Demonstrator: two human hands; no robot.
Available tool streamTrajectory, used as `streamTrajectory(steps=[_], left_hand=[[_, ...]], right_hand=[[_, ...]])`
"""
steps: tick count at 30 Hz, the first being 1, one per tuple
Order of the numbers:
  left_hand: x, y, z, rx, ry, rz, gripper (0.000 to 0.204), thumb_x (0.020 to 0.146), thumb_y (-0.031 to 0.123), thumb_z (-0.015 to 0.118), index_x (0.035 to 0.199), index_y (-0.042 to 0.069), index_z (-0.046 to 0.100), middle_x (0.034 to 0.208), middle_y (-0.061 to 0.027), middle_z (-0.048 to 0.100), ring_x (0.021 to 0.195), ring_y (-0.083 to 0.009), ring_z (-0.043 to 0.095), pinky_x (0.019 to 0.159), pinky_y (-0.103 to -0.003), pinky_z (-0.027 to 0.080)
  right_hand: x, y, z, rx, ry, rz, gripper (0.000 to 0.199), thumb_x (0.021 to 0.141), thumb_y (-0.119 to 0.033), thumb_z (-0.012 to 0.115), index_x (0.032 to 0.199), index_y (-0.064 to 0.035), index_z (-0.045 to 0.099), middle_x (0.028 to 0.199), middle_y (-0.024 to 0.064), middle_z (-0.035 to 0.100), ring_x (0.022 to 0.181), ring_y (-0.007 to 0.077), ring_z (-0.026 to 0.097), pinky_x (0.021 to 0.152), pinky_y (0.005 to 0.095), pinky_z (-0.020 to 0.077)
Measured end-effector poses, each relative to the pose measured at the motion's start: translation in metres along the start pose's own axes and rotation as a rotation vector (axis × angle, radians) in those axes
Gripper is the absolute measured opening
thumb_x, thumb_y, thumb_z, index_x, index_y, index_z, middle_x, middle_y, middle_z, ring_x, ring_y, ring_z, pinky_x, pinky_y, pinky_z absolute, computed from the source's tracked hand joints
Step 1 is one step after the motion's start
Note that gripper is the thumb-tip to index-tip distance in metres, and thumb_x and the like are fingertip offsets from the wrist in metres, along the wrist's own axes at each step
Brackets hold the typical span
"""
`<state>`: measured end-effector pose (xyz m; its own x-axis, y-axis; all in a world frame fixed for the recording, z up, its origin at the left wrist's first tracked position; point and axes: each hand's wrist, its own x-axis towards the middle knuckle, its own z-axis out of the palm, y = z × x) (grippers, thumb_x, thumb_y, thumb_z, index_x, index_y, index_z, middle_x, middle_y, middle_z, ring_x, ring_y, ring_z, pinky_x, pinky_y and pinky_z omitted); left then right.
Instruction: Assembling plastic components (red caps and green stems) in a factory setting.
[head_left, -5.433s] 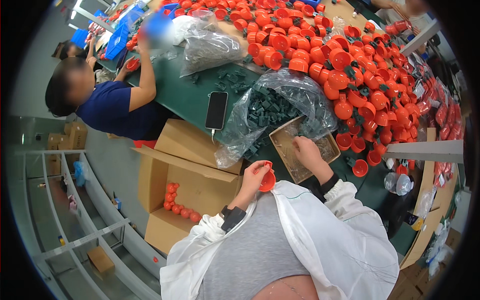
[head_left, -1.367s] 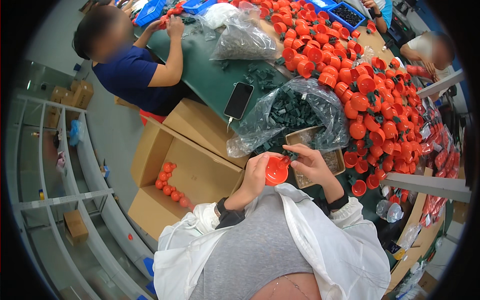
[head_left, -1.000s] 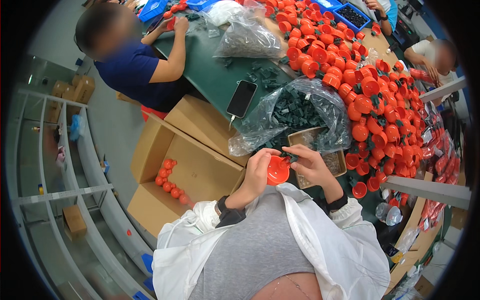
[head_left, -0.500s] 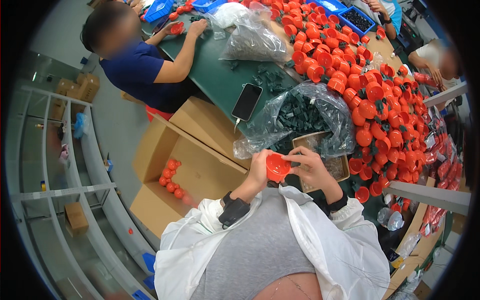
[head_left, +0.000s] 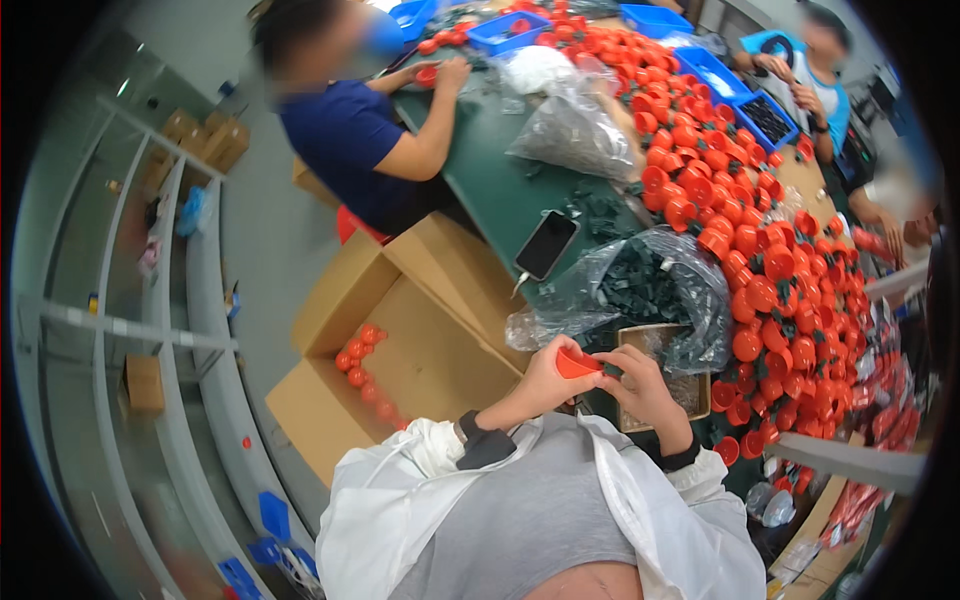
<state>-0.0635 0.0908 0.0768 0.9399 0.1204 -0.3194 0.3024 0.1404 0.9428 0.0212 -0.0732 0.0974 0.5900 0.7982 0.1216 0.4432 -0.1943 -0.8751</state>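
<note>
A small red plastic cup [head_left: 577, 365] is held in front of my body, tilted so that its side shows more than its inside. My left hand [head_left: 540, 388] wraps round it from the left. The fingers of my right hand [head_left: 645, 388] pinch at its right edge; whether a small part is between them I cannot tell. Just beyond my right hand stands a shallow tan tray [head_left: 632, 340] of small pieces. Behind it lies a clear plastic bag [head_left: 700, 290] full of dark green plastic clips [head_left: 640, 282].
Left of me, an open cardboard box [head_left: 440, 340] holds several red cups [head_left: 357, 376]. A plugged-in phone [head_left: 547, 245] lies on the green table [head_left: 490, 190]. Red cups with green clips heap [head_left: 775, 290] to the right. A co-worker [head_left: 350, 130] sits at the far left; others work across the table.
My view has swung, so the table sits lower and further right. The cup has been turned from showing its open inside to showing its side; my right fingers have closed in on its edge.
</note>
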Motion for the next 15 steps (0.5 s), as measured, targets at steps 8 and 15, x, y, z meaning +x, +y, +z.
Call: streamTrajectory(steps=[8,15], left_hand=[[-0.006,-0.02,-0.021,-0.304,0.222,0.034,0.037,0.07,0.018,0.072,0.087,0.006,0.041,0.076,-0.0046,0.054,0.056,-0.007,0.053,0.043,-0.02,0.043],[-0.026,-0.062,-0.076,-0.282,0.379,0.374,0.035,0.079,0.007,0.061,0.111,0.002,0.046,0.103,-0.0111,0.058,0.073,-0.0145,0.061,0.061,-0.024,0.051]], right_hand=[[0.026,0.003,0.032,0.077,-0.046,0.011,0.031,0.077,-0.004,0.058,0.107,-0.0019,0.058,0.09,0.0122,0.056,0.082,0.0232,0.055,0.07,0.0284,0.0431],[0.023,0.046,-0.003,0.075,0.234,0.15,0.023,0.076,0.001,0.057,0.098,0.0016,0.061,0.094,0.007,0.058,0.081,0.0138,0.054,0.071,0.0234,0.0418]])
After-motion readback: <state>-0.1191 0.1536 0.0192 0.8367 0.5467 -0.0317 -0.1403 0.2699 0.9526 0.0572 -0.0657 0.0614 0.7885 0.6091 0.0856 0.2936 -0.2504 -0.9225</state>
